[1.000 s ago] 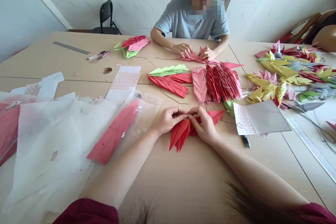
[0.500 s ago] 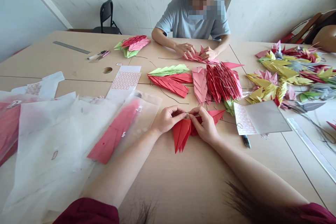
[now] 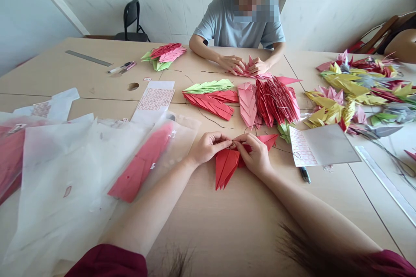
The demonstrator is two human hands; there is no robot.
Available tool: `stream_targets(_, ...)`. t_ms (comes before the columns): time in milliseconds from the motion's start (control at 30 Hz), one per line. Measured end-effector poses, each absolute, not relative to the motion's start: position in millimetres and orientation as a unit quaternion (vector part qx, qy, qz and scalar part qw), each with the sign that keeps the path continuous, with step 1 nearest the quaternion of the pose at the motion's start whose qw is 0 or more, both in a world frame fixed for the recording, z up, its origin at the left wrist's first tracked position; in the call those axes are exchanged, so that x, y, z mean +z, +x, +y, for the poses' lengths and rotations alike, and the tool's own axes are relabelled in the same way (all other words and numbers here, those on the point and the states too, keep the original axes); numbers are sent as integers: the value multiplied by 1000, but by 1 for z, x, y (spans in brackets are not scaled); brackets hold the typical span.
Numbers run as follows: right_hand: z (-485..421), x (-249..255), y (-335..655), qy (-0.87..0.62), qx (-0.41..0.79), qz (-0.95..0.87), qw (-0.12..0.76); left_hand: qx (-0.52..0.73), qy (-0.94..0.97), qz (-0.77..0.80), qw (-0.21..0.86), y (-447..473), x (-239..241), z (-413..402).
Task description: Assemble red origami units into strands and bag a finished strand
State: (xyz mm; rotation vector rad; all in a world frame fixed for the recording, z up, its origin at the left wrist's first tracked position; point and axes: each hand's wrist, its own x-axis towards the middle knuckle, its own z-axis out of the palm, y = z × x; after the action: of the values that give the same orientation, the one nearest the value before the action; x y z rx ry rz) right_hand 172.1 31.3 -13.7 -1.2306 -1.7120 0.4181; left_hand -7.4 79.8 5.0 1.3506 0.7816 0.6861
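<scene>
My left hand [image 3: 208, 147] and my right hand [image 3: 255, 156] meet at the middle of the table, fingers pinched together on the top of a bundle of red folded paper pieces [image 3: 226, 167]. The pieces fan downward toward me from the pinch. A thin dark wire [image 3: 214, 122] runs across the table just beyond my fingers. Another red folded piece [image 3: 268, 140] sticks out to the right behind my right hand.
Across the table a person in a grey shirt [image 3: 238, 24] folds pink paper. Stacks of red, pink and green folded pieces [image 3: 247, 101] lie in the middle, yellow ones [image 3: 347, 91] on the right. Plastic bags [image 3: 81, 164] with red paper cover the left. Sticker sheets [image 3: 320, 147], a pen [image 3: 304, 175] and a ruler [image 3: 386, 184] lie right.
The red bundle has closed up and swung slightly right under my fingers; my hands stay pinched at its top. The person opposite keeps folding.
</scene>
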Motion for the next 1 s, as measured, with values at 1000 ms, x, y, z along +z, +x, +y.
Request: stream_targets(1000, 31, -16, 173, -510, 147, -713, 458, 346, 654, 384, 552, -5, 2, 78)
